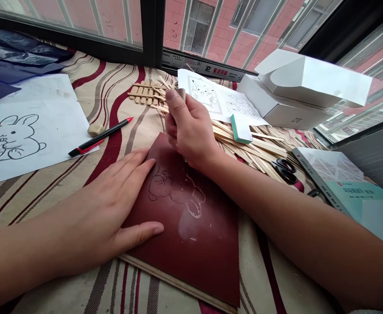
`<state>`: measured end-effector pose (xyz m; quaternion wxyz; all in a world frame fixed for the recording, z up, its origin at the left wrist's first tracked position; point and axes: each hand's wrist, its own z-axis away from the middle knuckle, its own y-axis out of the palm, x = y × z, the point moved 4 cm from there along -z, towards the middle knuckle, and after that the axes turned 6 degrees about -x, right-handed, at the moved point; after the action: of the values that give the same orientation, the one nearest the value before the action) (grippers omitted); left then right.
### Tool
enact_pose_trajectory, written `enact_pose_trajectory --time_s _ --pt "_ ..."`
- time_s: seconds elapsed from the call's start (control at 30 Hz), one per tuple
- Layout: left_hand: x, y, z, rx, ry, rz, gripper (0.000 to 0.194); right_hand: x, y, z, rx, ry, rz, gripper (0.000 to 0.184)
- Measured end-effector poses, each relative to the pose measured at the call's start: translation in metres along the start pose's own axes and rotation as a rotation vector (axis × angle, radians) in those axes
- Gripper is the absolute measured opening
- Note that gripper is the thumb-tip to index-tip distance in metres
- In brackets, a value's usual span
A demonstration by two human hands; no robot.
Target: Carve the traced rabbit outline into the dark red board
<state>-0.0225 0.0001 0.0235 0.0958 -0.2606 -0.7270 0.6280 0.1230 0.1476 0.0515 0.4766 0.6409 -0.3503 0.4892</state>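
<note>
A dark red board (191, 257) lies at an angle in front of me, with a rabbit drawing (160, 187) in dark outline. The rabbit's ears (195, 205) show as pale, scratched lines. Flat across the board's left part rests my left hand (119, 200), thumb spread from the fingers. Over the far part of the board, my right hand (191, 126) is wrapped in a fist round a carving tool, whose pale handle end (181, 93) pokes out above the thumb. The tool's lower part is mostly hidden by the hand, close to the drawing.
At the left lies a paper (57, 100) with a rabbit picture, a black-and-red pen (101, 136) and a small beige lump (95, 129). Beyond my right arm are wooden sticks (259, 152), a green-and-white block (241, 129), scissors (285, 170), a book (348, 187) and a white box (296, 109).
</note>
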Motion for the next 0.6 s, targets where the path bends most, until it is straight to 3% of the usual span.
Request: enact_pose_trajectory --time_s 0.1,0.37,0.47,0.6 --pt "0.001 0.000 0.000 0.011 -0.009 0.001 0.103 0.001 -0.002 -0.001 -0.022 -0.156 0.101 0.059" --pt "-0.001 0.002 -0.006 -0.028 -0.055 0.111 0.108 0.001 0.006 0.002 0.060 -0.213 0.179 0.058" --pt "-0.002 -0.001 -0.010 -0.075 -0.021 0.076 0.106 0.000 0.013 0.000 0.149 -0.172 0.177 0.056" --pt "-0.001 -0.002 -0.008 -0.097 0.034 0.019 0.103 -0.001 0.014 0.000 0.172 0.057 0.058 0.053"
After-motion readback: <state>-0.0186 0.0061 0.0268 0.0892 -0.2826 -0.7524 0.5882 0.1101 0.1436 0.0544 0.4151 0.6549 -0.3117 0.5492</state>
